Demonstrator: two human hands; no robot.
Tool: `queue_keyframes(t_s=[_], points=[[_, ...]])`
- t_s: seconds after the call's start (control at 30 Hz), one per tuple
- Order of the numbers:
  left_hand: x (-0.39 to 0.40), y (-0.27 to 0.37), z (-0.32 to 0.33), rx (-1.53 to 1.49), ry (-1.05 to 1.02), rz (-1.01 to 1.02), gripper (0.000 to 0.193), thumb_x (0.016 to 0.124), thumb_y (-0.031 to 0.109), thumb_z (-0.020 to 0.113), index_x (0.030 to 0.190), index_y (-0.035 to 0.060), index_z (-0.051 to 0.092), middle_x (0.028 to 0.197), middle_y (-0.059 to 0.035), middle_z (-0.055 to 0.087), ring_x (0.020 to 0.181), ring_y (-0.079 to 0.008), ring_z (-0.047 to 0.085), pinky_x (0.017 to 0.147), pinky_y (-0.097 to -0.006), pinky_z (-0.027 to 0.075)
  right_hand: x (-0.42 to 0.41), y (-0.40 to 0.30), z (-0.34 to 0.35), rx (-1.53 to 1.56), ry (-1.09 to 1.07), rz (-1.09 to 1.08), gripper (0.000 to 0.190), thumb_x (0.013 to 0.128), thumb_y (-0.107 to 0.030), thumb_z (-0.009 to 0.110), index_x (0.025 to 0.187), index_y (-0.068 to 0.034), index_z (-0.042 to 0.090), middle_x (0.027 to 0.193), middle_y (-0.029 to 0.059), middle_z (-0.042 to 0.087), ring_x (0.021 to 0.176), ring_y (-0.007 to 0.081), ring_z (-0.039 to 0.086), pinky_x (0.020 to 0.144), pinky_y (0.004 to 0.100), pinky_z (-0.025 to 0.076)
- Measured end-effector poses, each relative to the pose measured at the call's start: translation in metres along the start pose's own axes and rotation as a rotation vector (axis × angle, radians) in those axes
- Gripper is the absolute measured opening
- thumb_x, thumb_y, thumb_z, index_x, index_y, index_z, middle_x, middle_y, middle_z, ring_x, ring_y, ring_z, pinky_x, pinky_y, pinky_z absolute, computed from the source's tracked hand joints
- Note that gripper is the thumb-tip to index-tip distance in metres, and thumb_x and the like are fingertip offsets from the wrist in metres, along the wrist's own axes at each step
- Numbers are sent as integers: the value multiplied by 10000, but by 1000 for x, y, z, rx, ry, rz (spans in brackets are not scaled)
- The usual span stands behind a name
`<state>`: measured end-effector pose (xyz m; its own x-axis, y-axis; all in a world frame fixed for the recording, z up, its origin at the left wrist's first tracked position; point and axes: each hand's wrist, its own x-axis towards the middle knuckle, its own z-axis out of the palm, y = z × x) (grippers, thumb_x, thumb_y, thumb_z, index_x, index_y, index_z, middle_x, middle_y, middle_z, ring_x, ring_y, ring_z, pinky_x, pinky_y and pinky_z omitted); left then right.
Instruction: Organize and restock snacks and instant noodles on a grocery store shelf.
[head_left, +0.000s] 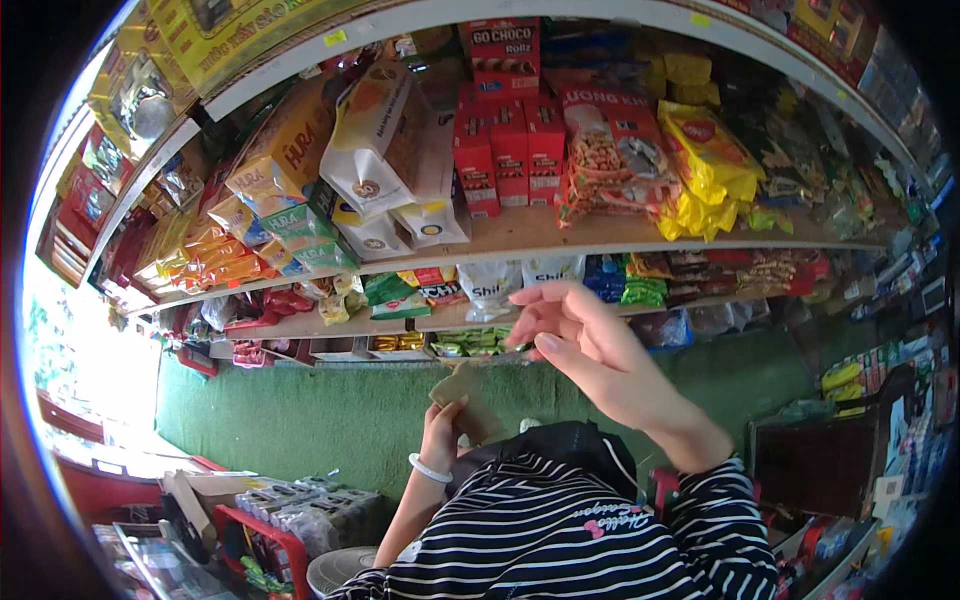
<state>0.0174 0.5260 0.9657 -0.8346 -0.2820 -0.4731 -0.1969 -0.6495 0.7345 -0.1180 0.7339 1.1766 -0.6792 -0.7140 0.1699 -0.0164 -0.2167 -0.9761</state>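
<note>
My left hand (444, 433), with a white bracelet at its wrist, grips a flat brown piece, perhaps cardboard or cloth (463, 390), low in front of my body. Raised higher, my right hand (600, 349) has its fingers loosely curled and apart, and nothing shows in them. In the picture it overlaps the lower shelf, near white Shile-like snack bags (489, 289) and green packets (469, 343); no contact is plain. On the shelf above are red Go Choco boxes (508, 146), a red bag of biscuits (619, 154) and yellow packets (709, 169).
Hura cake boxes (281, 161) and white-and-yellow bags (375, 142) fill the shelf's left part. Below runs the green floor covering (300, 405). Behind on the left stand a red plastic chair or frame (262, 525) and wrapped packs of cans (315, 506). A dark panel (814, 465) stands at right.
</note>
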Motion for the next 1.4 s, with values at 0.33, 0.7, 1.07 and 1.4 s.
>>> queue_keyframes(t_s=[0.33,0.7,1.07,1.4], points=[[-5,-7,-16,-69,-51,-84,370,932,141,577,1270,-8,549,1271,-151,610,1152,-298,588,1015,-412,456,-37,-105,78,-179,-67,-66,298,982,-144,515,1238,2,473,991,83,584,933,160,587,812,315,457],[27,-30,-56,-364,104,-396,347,942,163,523,1247,-1,553,1243,-151,638,1163,-333,599,1053,-483,436,-22,-113,87,-144,-46,20,212,892,-73,549,1079,26,551,909,109,607,848,147,577,717,316,458],[20,-22,-33,-461,-286,-208,387,958,270,496,1280,64,559,1229,-132,626,1122,-316,608,997,-484,467,-9,-13,-6,237,-301,409,163,932,-130,657,1023,5,664,897,51,679,810,94,631,761,239,518],[11,-16,-29,-548,91,-194,358,980,278,492,1261,73,578,1198,-123,650,1111,-342,612,997,-532,458,-72,135,-73,625,438,584,228,955,-292,639,902,-71,650,719,-19,594,768,136,618,731,297,493]])
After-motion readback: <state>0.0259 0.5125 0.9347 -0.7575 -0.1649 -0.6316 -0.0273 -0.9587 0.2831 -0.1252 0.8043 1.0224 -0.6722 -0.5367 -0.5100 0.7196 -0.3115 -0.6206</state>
